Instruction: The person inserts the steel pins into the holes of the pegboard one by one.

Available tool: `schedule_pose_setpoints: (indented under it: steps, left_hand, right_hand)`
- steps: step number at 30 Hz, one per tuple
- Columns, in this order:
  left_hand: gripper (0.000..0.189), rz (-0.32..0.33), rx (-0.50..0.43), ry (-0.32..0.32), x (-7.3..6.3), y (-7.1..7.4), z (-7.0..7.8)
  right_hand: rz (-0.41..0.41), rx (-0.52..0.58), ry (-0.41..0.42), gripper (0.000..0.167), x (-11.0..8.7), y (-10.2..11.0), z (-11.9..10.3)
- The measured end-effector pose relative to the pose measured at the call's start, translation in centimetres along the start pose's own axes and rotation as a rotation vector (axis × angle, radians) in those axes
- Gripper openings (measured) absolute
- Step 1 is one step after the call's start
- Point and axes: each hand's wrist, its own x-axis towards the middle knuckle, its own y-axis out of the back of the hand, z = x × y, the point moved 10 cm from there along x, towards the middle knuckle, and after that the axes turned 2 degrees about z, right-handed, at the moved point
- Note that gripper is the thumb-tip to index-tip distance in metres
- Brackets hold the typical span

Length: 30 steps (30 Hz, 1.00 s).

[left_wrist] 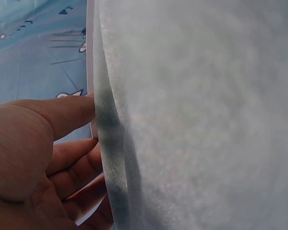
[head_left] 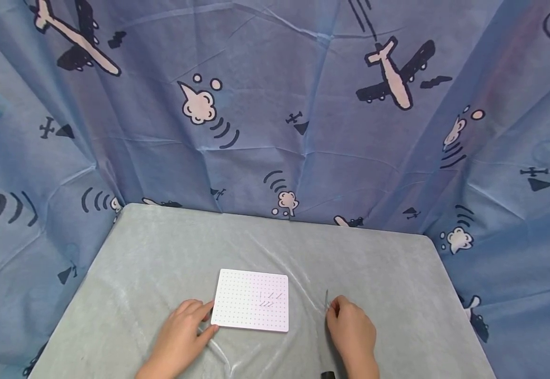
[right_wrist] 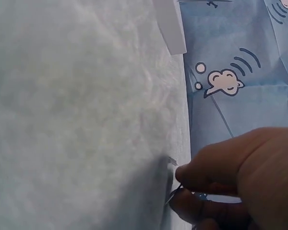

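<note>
Both hands work over the near half of the counter, with a dark object nearest of all, beside the right wrist. The left hand, fingers relaxed, touches a dotted white board at its left edge and near left corner. The right hand pinches a thin dark piece whose long axis points toward the counter's far edge. From this hand the board lies to the left, apart from it, its longer sides roughly following that far edge; small dark marks sit on its right half, the half nearer the right hand. Beyond hangs a blue curtain.

Fingers hide the piece's lower end, the frame cuts off the dark object, and whether the marks are drawn or loose is unclear.
</note>
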Motion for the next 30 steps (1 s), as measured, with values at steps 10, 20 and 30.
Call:
schedule_pose_setpoints:
  steps: [10, 20, 30]
  left_hand:
    - [0.053, -0.005, 0.0, -0.001, 0.0, 0.2, 0.1]
    - [0.053, -0.005, 0.006, -0.001, 0.0, 0.2, 0.2]
    - [0.053, -0.005, 0.01, 0.003, 0.0, 0.2, 0.1]
  right_hand:
    - [0.174, 0.105, 0.109, 0.009, -0.2, 1.3, -1.1]
    - [0.249, 0.18, 0.221, 0.008, -0.8, 2.6, -4.4]
    - [0.262, 0.358, 0.374, 0.024, -1.8, 2.3, -8.4]
